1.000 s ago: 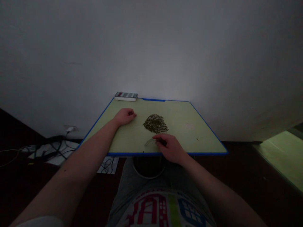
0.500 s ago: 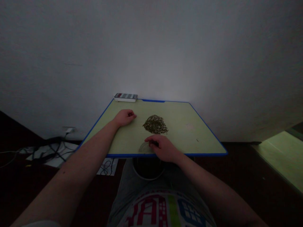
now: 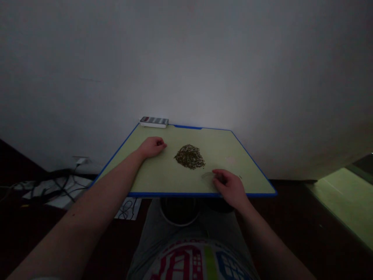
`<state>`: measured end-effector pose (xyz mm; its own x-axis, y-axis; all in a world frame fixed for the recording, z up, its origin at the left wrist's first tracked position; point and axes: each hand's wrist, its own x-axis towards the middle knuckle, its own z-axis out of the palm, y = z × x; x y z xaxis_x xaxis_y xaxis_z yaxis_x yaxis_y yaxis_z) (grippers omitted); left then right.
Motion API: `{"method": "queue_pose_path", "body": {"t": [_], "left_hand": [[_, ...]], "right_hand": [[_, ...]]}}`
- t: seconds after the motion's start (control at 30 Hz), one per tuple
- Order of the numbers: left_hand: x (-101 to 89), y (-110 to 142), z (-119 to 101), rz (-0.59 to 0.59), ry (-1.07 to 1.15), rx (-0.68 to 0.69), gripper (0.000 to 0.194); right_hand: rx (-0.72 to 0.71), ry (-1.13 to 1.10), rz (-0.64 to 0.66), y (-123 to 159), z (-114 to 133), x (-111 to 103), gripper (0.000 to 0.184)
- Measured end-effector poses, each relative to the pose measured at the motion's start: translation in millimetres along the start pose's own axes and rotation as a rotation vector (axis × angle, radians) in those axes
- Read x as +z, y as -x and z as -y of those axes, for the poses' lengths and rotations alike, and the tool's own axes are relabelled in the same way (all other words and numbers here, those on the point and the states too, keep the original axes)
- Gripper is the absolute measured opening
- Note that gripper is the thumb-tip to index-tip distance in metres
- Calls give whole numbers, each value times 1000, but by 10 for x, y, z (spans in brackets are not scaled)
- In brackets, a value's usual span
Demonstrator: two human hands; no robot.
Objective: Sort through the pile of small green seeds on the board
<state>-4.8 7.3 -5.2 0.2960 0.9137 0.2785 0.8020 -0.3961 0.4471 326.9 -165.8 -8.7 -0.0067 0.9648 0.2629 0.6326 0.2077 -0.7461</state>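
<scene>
A loose pile of small brownish-green grains (image 3: 190,157) lies in the middle of a pale yellow-green folding table (image 3: 166,181) with blue edging. To the left of the pile, my left hand (image 3: 152,147) rests on the tabletop with its fingers curled in; whatever they hold, if anything, is hidden. My right hand (image 3: 230,186) is over the table's front right part, thumb and fingers pinched on a thin clear round dish (image 3: 207,176). The dish is smeared by motion and hard to see against the tabletop.
A white box with a phone-like screen (image 3: 154,120) stands at the back left corner. Below the front edge, a dark round pot (image 3: 180,224) sits between my legs, with a dark shape (image 3: 220,206) to its right. Cables (image 3: 62,184) lie on the floor at left. A wall closes the back.
My right hand has moved right with the clear dish, from the front edge near the pot to the table's front right. My left hand has stayed beside the pile.
</scene>
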Motion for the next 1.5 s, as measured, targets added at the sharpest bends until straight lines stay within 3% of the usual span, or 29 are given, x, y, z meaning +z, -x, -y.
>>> {"method": "queue_pose_path", "body": {"t": [0.17,0.67,1.5], "left_hand": [[-20,11,-38,2,2,-17,33],[-28,9,-46,12,-15,-24,37],[-64,22,-119,14,-26,-27,35]], "right_hand": [[54,0,-110,-82,-102,-106,37],[30,121,-112,-315,-116,-33,29],[-59,138,3,-351,-44,40,30]]}}
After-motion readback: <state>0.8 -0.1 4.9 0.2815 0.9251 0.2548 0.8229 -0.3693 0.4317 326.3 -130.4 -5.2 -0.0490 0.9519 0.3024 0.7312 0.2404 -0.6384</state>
